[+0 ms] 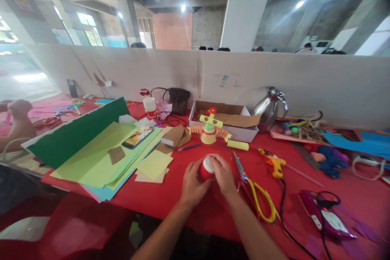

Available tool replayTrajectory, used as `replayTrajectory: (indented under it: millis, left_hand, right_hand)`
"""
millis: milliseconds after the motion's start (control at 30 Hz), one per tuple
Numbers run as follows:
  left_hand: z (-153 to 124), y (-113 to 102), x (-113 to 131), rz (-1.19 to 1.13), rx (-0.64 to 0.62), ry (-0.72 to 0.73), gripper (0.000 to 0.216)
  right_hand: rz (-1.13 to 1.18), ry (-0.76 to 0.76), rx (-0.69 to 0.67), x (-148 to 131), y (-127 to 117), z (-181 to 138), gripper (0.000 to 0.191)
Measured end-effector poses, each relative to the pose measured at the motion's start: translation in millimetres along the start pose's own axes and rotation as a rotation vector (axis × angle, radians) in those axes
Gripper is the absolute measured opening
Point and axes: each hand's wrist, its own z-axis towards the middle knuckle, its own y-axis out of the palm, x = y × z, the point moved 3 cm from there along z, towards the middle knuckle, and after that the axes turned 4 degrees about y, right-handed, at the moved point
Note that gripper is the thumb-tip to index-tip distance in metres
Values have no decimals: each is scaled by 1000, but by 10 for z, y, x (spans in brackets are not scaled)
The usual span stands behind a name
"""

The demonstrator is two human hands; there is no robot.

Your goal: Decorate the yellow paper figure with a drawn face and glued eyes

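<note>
Between my two hands is a red paper cup (209, 165) with a white round end facing up, just above the red tabletop. My left hand (194, 185) wraps its left side and my right hand (224, 175) curls around its right side, fingers meeting at the far side. Beyond them stands a paper figure (209, 130) with a yellow head, green neck, pleated orange arms and a red top. A rolled yellow paper tube (238, 145) lies beside it. Right of my right hand are yellow-handled scissors (254, 189).
A yellow glue gun (276, 165) and a purple power strip (327, 217) with cables lie to the right. Paper sheets (91, 158) and a phone (137, 137) lie left. Behind are a cardboard box (243, 133) and a metal jug (268, 107). Another person's hand (20, 111) is far left.
</note>
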Motion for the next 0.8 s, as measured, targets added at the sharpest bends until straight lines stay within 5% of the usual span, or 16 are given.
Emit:
replayTrajectory:
  millis: [167, 400, 600, 800]
  left_hand:
    - [-19, -27, -16, -12, 47, 14, 57]
    - [-64, -4, -76, -83, 114, -9, 55]
    - [27, 59, -8, -199, 63, -97, 55]
    - [351, 135, 31, -379, 1, -74, 64]
  right_hand:
    - [-294, -179, 88, -173, -413, -124, 32]
    - [-748, -189, 112, -60, -1114, -508, 40]
    - [-1037, -322, 72, 301, -1301, -616, 39]
    - [-1133, -300, 38, 485, -1400, -616, 40]
